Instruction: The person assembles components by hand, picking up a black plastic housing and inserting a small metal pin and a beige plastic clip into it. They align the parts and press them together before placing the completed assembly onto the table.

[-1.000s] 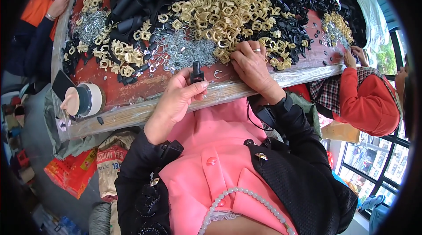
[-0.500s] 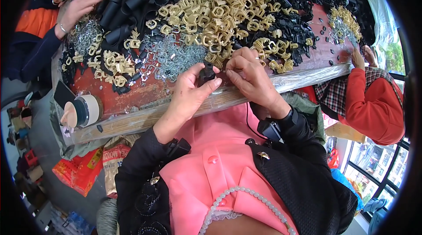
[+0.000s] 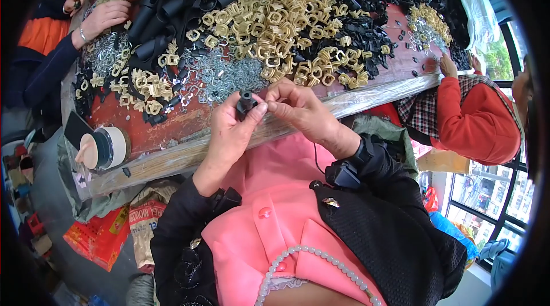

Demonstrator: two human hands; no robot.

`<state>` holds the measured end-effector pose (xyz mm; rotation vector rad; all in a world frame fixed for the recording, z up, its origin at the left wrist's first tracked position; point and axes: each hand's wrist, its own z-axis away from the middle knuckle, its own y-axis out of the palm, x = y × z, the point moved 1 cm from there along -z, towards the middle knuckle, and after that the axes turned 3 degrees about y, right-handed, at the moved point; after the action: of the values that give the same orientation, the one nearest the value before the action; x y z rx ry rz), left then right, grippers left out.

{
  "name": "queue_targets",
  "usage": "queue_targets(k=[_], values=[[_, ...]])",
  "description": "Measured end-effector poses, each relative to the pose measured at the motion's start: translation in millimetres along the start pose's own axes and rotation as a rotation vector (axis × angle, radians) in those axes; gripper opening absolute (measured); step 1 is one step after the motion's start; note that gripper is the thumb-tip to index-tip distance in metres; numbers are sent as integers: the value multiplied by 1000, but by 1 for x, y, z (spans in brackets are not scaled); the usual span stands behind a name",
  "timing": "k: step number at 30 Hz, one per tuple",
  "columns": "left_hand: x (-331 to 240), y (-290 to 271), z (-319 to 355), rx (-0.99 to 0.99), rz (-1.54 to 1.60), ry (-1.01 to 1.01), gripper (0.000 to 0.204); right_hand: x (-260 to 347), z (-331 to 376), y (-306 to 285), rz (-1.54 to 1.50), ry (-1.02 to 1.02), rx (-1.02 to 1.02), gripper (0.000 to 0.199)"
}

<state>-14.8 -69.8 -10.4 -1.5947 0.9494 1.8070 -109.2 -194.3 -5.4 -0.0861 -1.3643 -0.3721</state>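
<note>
In my left hand is a small black plastic fitting, gripped between thumb and fingers with its round end facing up. My right hand is pinched closed just beside it, fingertips at the fitting's right side; whatever those fingers hold, if anything, is too small to make out. Both hands are over the table's near wooden edge. Just beyond them lie a heap of small silvery metal clips and a large pile of beige plastic rings.
Black tubes and small black parts cover the table's far side. A round white container and a dark flat phone-like slab sit at the left corner. Co-workers' hands work at left and a red-sleeved person at right.
Both my hands have shifted slightly left and nearer to me in the picture, the fitting now tilted with its end more visible. My right fingertips have come closer to it.
</note>
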Motion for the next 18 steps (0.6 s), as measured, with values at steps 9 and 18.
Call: queue_targets(k=[9, 18], values=[[-6, -15, 20, -78, 345, -208, 11, 15, 6, 27, 712, -478, -135, 10], [1, -7, 9, -66, 470, -403, 13, 13, 4, 14, 852, -600, -202, 13]])
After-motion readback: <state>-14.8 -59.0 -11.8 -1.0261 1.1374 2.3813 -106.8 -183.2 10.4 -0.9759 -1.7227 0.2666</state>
